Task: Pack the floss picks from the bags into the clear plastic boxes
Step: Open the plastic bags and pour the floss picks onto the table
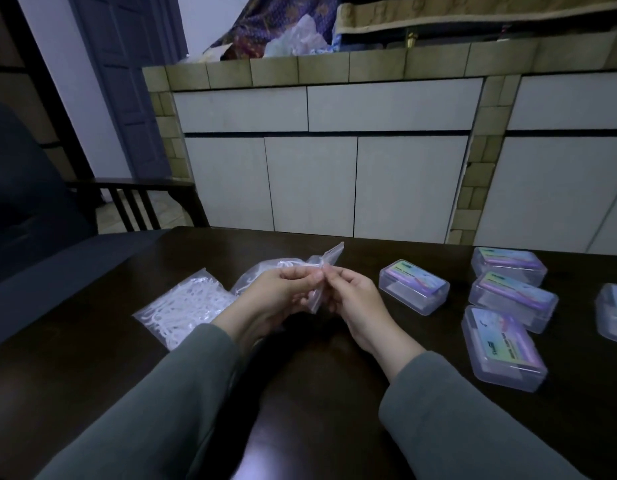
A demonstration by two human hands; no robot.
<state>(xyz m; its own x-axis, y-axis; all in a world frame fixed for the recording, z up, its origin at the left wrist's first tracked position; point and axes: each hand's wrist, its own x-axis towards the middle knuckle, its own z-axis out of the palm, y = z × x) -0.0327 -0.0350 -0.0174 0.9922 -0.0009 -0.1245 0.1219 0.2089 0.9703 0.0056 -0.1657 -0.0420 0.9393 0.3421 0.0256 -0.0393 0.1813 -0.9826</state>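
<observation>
At your dark table [92, 393], five lidded clear boxes [414, 287] lie at three o'clock, a full bag of floss picks [184, 308] at nine, while your left hand [272, 296] and right hand [355, 299] pinch a second bag's [320, 263] mouth at centre.

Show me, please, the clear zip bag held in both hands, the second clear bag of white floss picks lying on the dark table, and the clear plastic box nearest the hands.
held clear zip bag [329, 256]: head view, its raised zip end.
lying bag of white floss picks [184, 308]: head view, its middle.
nearest clear plastic box [414, 286]: head view, its labelled lid.
</observation>
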